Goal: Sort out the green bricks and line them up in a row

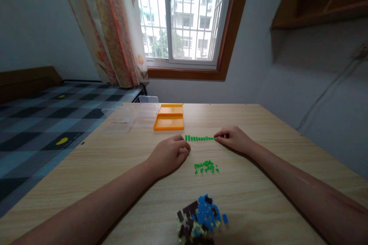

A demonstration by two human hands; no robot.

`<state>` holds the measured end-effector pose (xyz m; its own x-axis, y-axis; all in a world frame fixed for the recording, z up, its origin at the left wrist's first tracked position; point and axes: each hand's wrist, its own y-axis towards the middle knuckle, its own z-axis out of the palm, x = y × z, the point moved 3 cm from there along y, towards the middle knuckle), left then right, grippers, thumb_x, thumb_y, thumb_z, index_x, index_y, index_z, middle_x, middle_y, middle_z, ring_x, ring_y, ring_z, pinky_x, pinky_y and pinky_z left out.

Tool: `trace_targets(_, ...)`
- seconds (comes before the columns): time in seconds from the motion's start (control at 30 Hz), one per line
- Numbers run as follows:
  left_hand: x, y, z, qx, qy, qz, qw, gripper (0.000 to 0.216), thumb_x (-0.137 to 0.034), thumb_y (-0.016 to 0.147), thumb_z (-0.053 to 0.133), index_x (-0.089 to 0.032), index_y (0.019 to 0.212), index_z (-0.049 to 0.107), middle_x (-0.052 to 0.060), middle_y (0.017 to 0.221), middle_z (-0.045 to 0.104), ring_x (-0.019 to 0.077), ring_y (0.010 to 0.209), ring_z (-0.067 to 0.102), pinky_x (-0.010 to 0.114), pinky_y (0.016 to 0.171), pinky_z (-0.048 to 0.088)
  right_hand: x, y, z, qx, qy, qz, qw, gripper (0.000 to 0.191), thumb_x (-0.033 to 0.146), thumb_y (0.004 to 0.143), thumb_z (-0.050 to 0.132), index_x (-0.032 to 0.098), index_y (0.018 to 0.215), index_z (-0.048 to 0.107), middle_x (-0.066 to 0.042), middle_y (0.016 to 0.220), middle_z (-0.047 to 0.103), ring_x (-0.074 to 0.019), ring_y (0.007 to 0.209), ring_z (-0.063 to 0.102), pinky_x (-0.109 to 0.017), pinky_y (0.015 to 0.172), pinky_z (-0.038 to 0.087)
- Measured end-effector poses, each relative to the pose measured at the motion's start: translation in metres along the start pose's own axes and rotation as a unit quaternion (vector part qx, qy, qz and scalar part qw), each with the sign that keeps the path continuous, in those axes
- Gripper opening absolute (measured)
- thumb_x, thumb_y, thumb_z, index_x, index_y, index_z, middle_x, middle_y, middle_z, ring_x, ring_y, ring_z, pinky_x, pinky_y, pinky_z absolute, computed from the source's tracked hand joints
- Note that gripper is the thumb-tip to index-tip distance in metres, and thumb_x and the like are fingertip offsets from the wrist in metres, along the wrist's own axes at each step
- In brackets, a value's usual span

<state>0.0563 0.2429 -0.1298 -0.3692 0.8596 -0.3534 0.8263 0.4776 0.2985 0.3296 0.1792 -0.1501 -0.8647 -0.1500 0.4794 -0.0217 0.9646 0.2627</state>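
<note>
A row of small green building bricks (199, 138) runs left to right across the middle of the table, with larger pieces at its left end. My right hand (234, 138) pinches a tiny green brick at the row's right end; the fingertips partly hide it. Left of the row and slightly nearer me, my left hand (169, 155) has thumb and forefinger closed, and a bit of a green brick (189, 151) shows between them. A loose pile of green bricks (207, 167) lies between my forearms.
Close to me sits a mixed heap of blue, dark brown and pale bricks (201, 218). An open orange case (169, 123) and clear plastic boxes (119, 120) stand at the table's far left. Beyond the left edge is a bed with a checked cover (71, 122).
</note>
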Motion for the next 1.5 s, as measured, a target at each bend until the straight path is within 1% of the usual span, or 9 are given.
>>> trace_targets(0.33, 0.000, -0.002, -0.002, -0.021, -0.012, -0.004, 1.000, 0.017, -0.015, 0.083, 0.057, -0.020, 0.093, 0.070, 0.003, 0.096, 0.065, 0.0171, 0.079, 0.062, 0.028, 0.071, 0.047, -0.001, 0.000, 0.000, 0.002, 0.001, -0.006, 1.000, 0.022, 0.033, 0.088, 0.065, 0.021, 0.098, 0.080, -0.004, 0.082, 0.074, -0.0150, 0.070, 0.061, -0.025, 0.064, 0.042)
trace_targets(0.53, 0.004, -0.001, -0.003, -0.035, 0.000, -0.048, 0.998, 0.021, -0.008, 0.078, 0.053, -0.018, 0.072, 0.071, 0.003, 0.085, 0.065, 0.0172, 0.075, 0.061, 0.029, 0.069, 0.045, 0.003, -0.003, -0.004, -0.033, 0.002, -0.049, 0.998, 0.031, 0.036, 0.096, 0.055, 0.017, 0.093, 0.079, -0.008, 0.082, 0.073, -0.0159, 0.071, 0.061, -0.026, 0.065, 0.042)
trace_targets(0.67, 0.003, -0.001, -0.003, -0.016, -0.012, -0.039, 0.999, 0.027, -0.009, 0.078, 0.054, -0.022, 0.081, 0.078, 0.003, 0.089, 0.067, 0.0166, 0.076, 0.062, 0.029, 0.070, 0.047, 0.023, -0.006, -0.004, -0.053, 0.018, -0.087, 0.995, 0.032, 0.033, 0.097, 0.054, 0.016, 0.088, 0.079, -0.008, 0.078, 0.070, -0.0155, 0.068, 0.059, -0.026, 0.064, 0.042)
trace_targets(0.93, -0.007, -0.002, -0.002, 0.024, 0.019, 0.044, 0.999, 0.031, -0.016, 0.086, 0.055, -0.029, 0.100, 0.080, 0.003, 0.088, 0.064, 0.0164, 0.079, 0.061, 0.027, 0.069, 0.046, 0.083, -0.016, 0.014, 0.029, 0.043, -0.153, 0.987, 0.024, 0.026, 0.096, 0.056, 0.020, 0.099, 0.079, -0.005, 0.078, 0.067, -0.0124, 0.068, 0.058, -0.023, 0.062, 0.041)
trace_targets(1.03, -0.006, -0.002, -0.002, 0.025, 0.027, 0.048, 0.998, 0.031, -0.016, 0.087, 0.055, -0.029, 0.101, 0.080, 0.003, 0.088, 0.063, 0.0164, 0.079, 0.061, 0.027, 0.070, 0.047, 0.086, -0.018, 0.019, 0.060, 0.037, -0.168, 0.983, 0.026, 0.028, 0.098, 0.055, 0.023, 0.112, 0.076, -0.006, 0.089, 0.069, -0.0132, 0.075, 0.062, -0.023, 0.067, 0.044)
trace_targets(1.13, -0.005, -0.001, -0.001, 0.021, 0.028, 0.044, 0.998, 0.031, -0.016, 0.087, 0.054, -0.028, 0.100, 0.080, 0.003, 0.087, 0.062, 0.0164, 0.078, 0.060, 0.027, 0.069, 0.046, 0.083, -0.019, 0.022, 0.069, 0.006, -0.175, 0.982, 0.027, 0.030, 0.100, 0.053, 0.025, 0.115, 0.075, -0.005, 0.092, 0.069, -0.0144, 0.082, 0.063, -0.024, 0.073, 0.045)
trace_targets(1.27, -0.004, -0.001, -0.001, 0.013, 0.029, 0.032, 0.999, 0.031, -0.014, 0.086, 0.053, -0.026, 0.098, 0.079, 0.004, 0.089, 0.063, 0.0167, 0.078, 0.061, 0.028, 0.070, 0.047, 0.085, -0.021, 0.021, 0.065, -0.025, -0.188, 0.980, 0.026, 0.029, 0.100, 0.053, 0.024, 0.112, 0.076, -0.006, 0.094, 0.067, -0.0142, 0.080, 0.062, -0.025, 0.074, 0.045)
trace_targets(1.4, -0.005, -0.001, -0.002, 0.013, 0.030, 0.026, 0.999, 0.030, -0.015, 0.087, 0.054, -0.026, 0.098, 0.080, 0.004, 0.089, 0.063, 0.0166, 0.078, 0.060, 0.028, 0.071, 0.047, 0.087, -0.023, 0.018, 0.047, -0.024, -0.194, 0.980, 0.030, 0.029, 0.101, 0.050, 0.025, 0.123, 0.071, -0.007, 0.098, 0.066, -0.0143, 0.080, 0.062, -0.025, 0.075, 0.046)
trace_targets(1.5, -0.006, -0.002, -0.002, 0.018, 0.027, 0.032, 0.999, 0.030, -0.016, 0.088, 0.054, -0.028, 0.099, 0.080, 0.004, 0.088, 0.062, 0.0159, 0.078, 0.060, 0.027, 0.070, 0.047, 0.087, -0.024, 0.019, 0.061, -0.034, -0.207, 0.976, 0.031, 0.028, 0.100, 0.053, 0.028, 0.125, 0.070, -0.006, 0.098, 0.066, -0.0142, 0.080, 0.062, -0.025, 0.075, 0.046)
